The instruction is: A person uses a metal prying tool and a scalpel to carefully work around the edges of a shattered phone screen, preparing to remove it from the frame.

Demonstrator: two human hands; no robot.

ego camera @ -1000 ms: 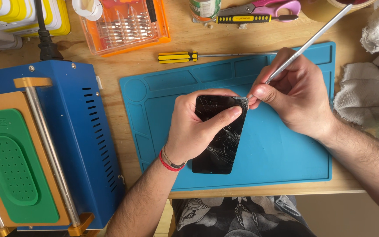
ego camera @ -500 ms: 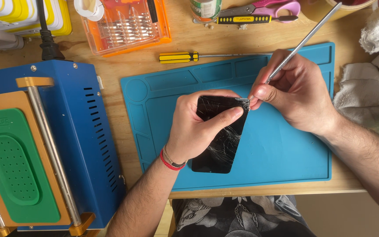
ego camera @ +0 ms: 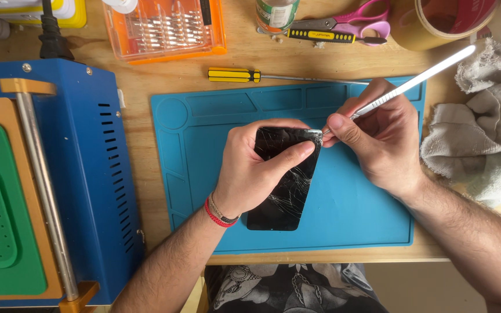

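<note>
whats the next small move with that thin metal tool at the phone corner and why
Probably ease the thin metal pry tool a little further under the top corner of the cracked black phone: its tip sits right at that corner, the right hand pinches it low, and the left hand pins the phone on the blue mat.

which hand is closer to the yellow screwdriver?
Right. The right hand, holding a metal pry tool, sits just below the tip of the yellow screwdriver; the left hand is lower, gripping the cracked phone.
</note>
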